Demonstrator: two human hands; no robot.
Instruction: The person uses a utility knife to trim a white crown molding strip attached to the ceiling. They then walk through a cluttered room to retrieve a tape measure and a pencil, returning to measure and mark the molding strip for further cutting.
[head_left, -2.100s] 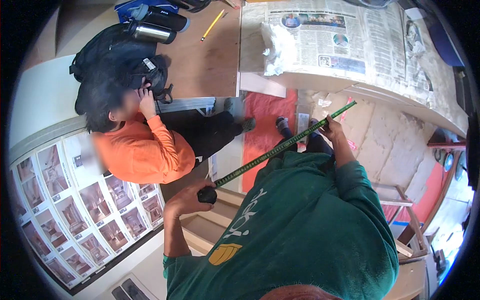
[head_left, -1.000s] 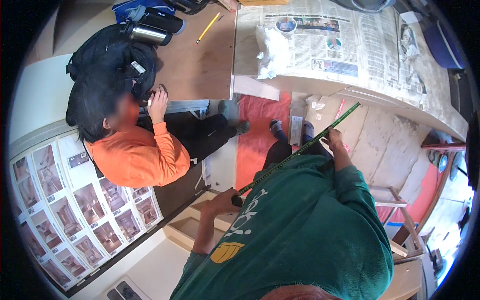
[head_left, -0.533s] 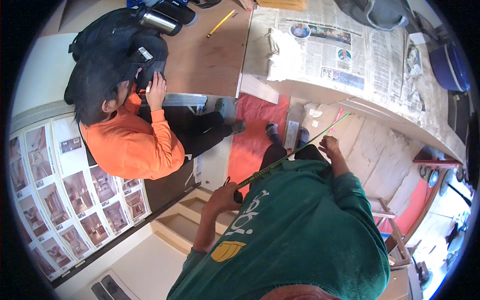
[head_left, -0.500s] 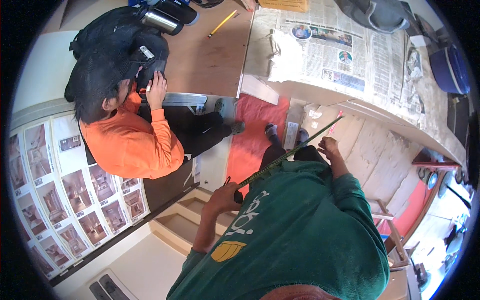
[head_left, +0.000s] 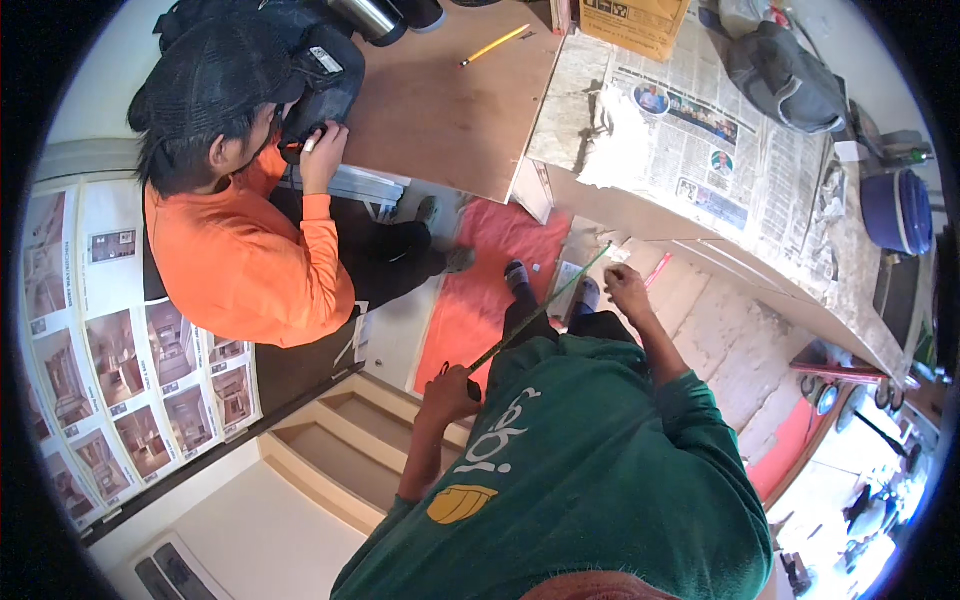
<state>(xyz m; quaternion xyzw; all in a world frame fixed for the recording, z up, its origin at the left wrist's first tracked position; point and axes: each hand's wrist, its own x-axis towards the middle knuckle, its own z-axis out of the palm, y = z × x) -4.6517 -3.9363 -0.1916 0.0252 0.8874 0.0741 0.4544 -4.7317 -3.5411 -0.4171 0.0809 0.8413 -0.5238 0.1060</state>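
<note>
Take the red floor sheet [head_left: 485,255] as your landmark. Your tape measure [head_left: 474,389] is at the near end of that sheet, its dark case tucked inside your left grip [head_left: 450,393], which is closed around it with the fingers wrapped over. From there the green blade [head_left: 570,279] runs out away from you and to the right, slanting across the sheet as you look down on it, and its free end stands past the sheet's right edge.

Your right grip [head_left: 627,287] is also to the right of the sheet, just beside that free end, with a gap showing between the two. Its fingers are loosely curled; you cannot tell from here whether anything sits inside them.

Beyond the sheet is the brown desk [head_left: 440,130], with a yellow pencil [head_left: 495,46] on it. Beyond and to the right of the sheet, newspaper [head_left: 745,165] is spread over another surface. Left of the sheet sits a co-worker in an orange top [head_left: 240,260], one hand [head_left: 323,157] at a black bag [head_left: 325,95].
</note>
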